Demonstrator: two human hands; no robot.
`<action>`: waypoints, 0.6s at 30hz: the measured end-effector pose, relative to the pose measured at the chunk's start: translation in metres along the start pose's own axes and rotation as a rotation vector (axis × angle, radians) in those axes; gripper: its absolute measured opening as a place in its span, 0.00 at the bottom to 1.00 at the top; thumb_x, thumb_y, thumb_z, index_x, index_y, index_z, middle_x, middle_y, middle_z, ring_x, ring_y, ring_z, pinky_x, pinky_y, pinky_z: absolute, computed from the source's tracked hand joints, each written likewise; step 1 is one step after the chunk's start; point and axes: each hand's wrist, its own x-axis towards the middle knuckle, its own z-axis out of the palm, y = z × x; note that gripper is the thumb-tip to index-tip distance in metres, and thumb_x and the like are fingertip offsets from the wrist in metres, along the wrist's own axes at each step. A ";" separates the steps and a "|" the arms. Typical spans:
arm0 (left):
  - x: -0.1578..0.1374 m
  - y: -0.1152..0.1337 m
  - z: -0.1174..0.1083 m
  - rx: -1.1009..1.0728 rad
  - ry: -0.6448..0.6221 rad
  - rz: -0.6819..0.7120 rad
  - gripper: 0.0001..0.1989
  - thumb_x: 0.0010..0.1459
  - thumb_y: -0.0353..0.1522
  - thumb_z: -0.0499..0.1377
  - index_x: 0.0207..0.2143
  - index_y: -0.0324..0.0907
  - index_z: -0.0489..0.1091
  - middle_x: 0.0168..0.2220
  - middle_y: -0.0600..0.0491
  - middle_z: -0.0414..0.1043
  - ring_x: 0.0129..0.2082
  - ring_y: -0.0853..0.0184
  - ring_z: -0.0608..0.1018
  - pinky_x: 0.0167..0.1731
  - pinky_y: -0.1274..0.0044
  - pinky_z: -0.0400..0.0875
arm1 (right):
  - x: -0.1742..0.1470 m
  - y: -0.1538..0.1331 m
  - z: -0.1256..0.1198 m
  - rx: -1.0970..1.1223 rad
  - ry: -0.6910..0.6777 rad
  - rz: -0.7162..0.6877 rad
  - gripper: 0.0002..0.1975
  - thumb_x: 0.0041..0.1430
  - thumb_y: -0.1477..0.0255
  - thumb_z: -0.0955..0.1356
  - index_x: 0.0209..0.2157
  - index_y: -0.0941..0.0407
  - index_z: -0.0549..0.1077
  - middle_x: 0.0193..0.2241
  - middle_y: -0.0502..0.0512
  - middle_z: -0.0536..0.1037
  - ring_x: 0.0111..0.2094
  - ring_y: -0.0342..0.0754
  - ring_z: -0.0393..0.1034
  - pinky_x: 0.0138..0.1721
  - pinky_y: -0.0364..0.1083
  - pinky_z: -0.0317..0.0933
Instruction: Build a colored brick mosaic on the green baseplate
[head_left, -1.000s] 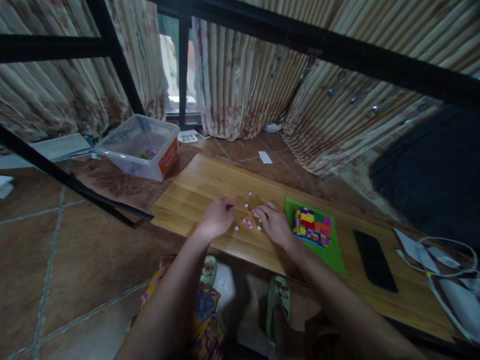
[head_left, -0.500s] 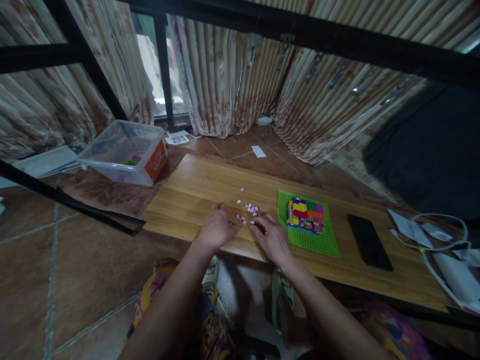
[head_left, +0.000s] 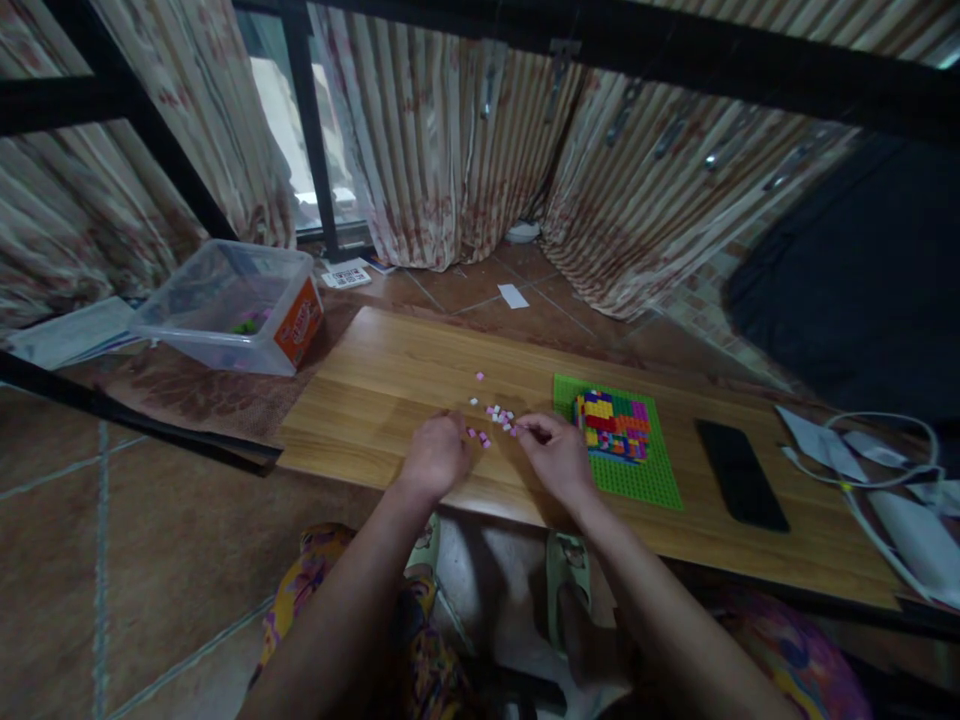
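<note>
Several small pink and white toy bricks (head_left: 496,414) lie loose in the middle of the wooden table. My left hand (head_left: 436,452) rests at the near left of them with its fingers curled in; whatever it may hold is hidden. At their right side, my right hand (head_left: 553,452) has thumb and forefinger pinched together, close to a pink brick. What is between those fingertips is too small to make out. Just right of that hand, a multicoloured brick build (head_left: 611,425) sits on a green studded baseplate (head_left: 637,487).
A black phone (head_left: 741,475) lies right of the baseplate, with a white cable (head_left: 934,450) and papers at the table's right end. On the floor at left stands a clear plastic box (head_left: 217,345) holding a few coloured pieces. A dark metal bar (head_left: 142,415) crosses the left side.
My right hand has moved slightly up and right, its fingers pinching closer together. The white brick by its fingertips no longer shows on the table. My left hand stays nearly in place, more curled.
</note>
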 end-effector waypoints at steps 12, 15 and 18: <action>0.029 -0.013 -0.016 -1.296 0.030 -0.387 0.02 0.43 0.26 0.57 0.23 0.39 0.68 0.23 0.55 0.68 0.23 0.74 0.69 0.26 0.82 0.63 | 0.012 -0.017 0.012 -0.390 -0.098 0.053 0.11 0.60 0.67 0.65 0.29 0.57 0.77 0.31 0.59 0.78 0.31 0.49 0.71 0.33 0.46 0.59; 0.035 -0.009 -0.021 -1.366 -0.047 -0.428 0.03 0.44 0.26 0.55 0.24 0.38 0.68 0.23 0.52 0.69 0.21 0.74 0.70 0.25 0.81 0.65 | 0.014 -0.010 0.003 0.164 -0.056 0.187 0.12 0.55 0.62 0.68 0.27 0.55 0.75 0.24 0.52 0.76 0.26 0.46 0.68 0.30 0.44 0.60; 0.041 -0.009 -0.018 -1.362 -0.052 -0.437 0.04 0.46 0.28 0.56 0.24 0.37 0.69 0.23 0.52 0.69 0.20 0.75 0.68 0.23 0.81 0.63 | 0.016 -0.005 -0.009 0.757 -0.068 0.408 0.11 0.51 0.61 0.69 0.27 0.55 0.73 0.24 0.50 0.74 0.23 0.42 0.64 0.25 0.42 0.60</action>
